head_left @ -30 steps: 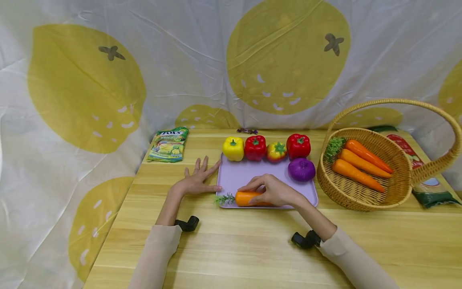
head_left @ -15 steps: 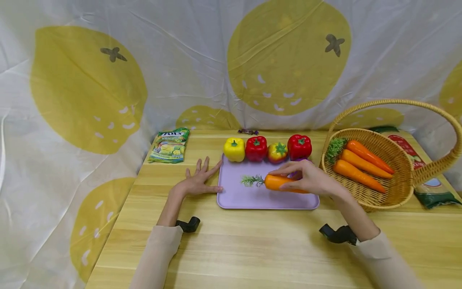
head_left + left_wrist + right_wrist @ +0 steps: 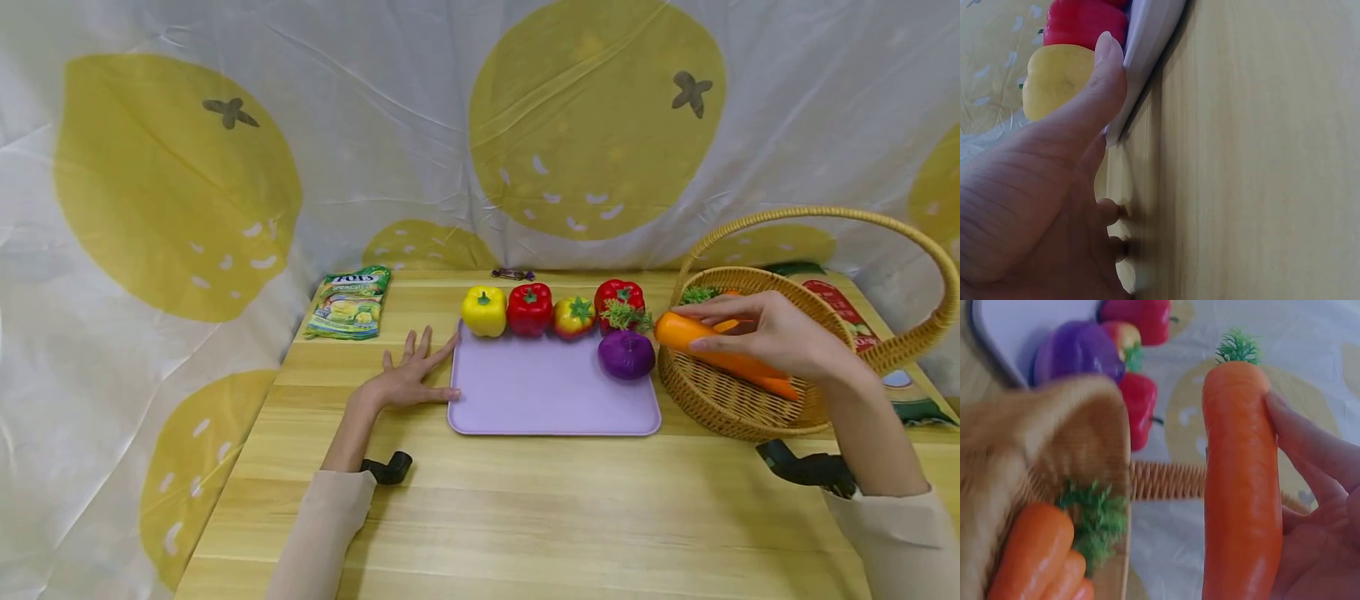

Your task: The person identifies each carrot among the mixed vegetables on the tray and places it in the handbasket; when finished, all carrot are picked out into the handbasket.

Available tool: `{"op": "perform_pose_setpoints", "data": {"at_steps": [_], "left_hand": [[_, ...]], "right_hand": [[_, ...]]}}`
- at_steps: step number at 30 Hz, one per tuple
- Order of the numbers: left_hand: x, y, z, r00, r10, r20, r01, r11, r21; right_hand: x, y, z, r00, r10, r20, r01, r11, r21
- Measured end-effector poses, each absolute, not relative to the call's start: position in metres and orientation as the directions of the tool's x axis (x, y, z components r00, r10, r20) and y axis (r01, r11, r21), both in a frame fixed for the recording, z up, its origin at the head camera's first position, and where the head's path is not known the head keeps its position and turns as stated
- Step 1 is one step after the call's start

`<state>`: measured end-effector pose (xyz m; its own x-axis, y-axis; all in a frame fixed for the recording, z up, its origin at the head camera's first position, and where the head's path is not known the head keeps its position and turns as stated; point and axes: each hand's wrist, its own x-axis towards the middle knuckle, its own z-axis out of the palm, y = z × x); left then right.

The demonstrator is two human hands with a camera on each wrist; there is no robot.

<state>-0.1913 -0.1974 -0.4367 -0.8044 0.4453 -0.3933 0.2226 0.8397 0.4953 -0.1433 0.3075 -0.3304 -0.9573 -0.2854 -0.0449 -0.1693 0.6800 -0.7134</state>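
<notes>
My right hand (image 3: 780,337) grips a carrot (image 3: 1240,481) by its thick end, thumb on one side and fingers on the other. In the head view it hangs over the left part of the wicker basket (image 3: 712,412), its green top pointing left above the onion. Several other carrots (image 3: 1035,550) lie in the basket, partly covered by the hand. My left hand (image 3: 405,379) is spread with straight fingers at the left edge of the lilac tray (image 3: 547,392), its thumb touching the rim.
Along the tray's far side stand a yellow pepper (image 3: 484,311), two red peppers (image 3: 530,308) and a red-yellow vegetable (image 3: 574,317). A purple onion (image 3: 626,355) sits at the right. Snack bag (image 3: 348,302), wrapped candy (image 3: 513,274) and green-ended packet (image 3: 918,404) lie farther out. The basket handle (image 3: 825,212) arches high.
My right hand has lifted the carrot from the tray's front edge and carried it right and up to above the basket. The left hand has stayed at the tray.
</notes>
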Motion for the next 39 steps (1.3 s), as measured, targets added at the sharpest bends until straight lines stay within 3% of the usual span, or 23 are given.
{"op": "perform_pose_setpoints", "data": {"at_steps": [7, 27, 39], "left_hand": [[-0.191, -0.197, -0.436, -0.802, 0.447, -0.396, 0.224, 0.84, 0.495], [-0.19, -0.197, -0.434, -0.801, 0.443, -0.402, 0.223, 0.845, 0.487], [-0.19, -0.197, -0.435, -0.802, 0.45, -0.392, 0.229, 0.839, 0.494]], "right_hand": [[-0.151, 0.348, -0.329, -0.972, -0.22, -0.086, -0.118, 0.768, -0.629], [-0.173, 0.402, -0.339, -0.961, -0.072, -0.266, 0.115, 0.772, -0.625], [-0.19, 0.4, -0.355, -0.96, -0.129, -0.247, 0.051, 0.79, -0.611]]}}
